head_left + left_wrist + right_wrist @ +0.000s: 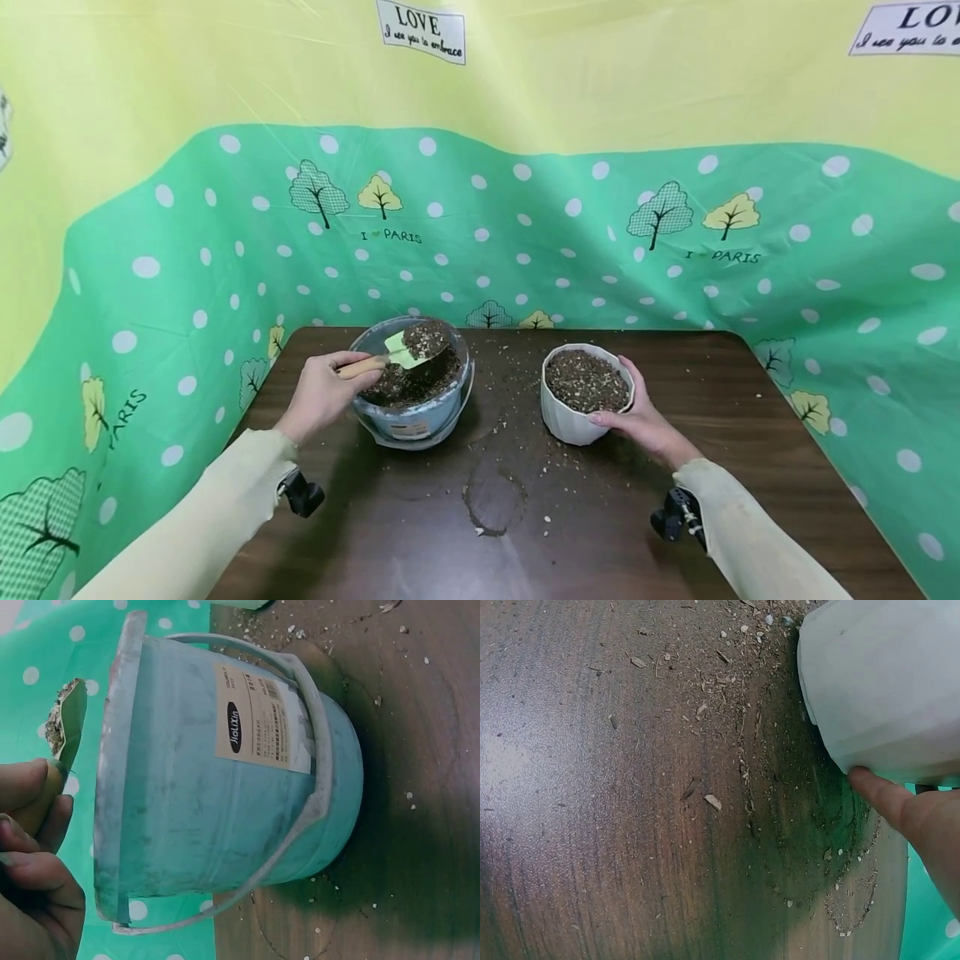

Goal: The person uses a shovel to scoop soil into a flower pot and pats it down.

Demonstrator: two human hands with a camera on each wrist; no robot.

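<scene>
My left hand (318, 396) grips the wooden handle of a small trowel (400, 352) with a light green blade. Dark soil is heaped on that blade, which is raised over the mouth of a blue-grey bucket (401, 431). More soil lies inside the bucket. In the left wrist view the loaded trowel (73, 724) stands beyond the bucket's rim, fingers curled round its handle. On the right, a white faceted pot (564, 419) is filled with dark, speckled soil. My right hand (647, 421) holds this pot by its right side, thumb at the near rim and fingers behind.
A dark wooden table (420, 542) bears both containers. Loose soil crumbs and pale bits are scattered between them, and a ring of soil (495, 500) marks the tabletop in front. The bucket's handle (319, 742) hangs down its near side. A green and yellow curtain (525, 225) surrounds the table.
</scene>
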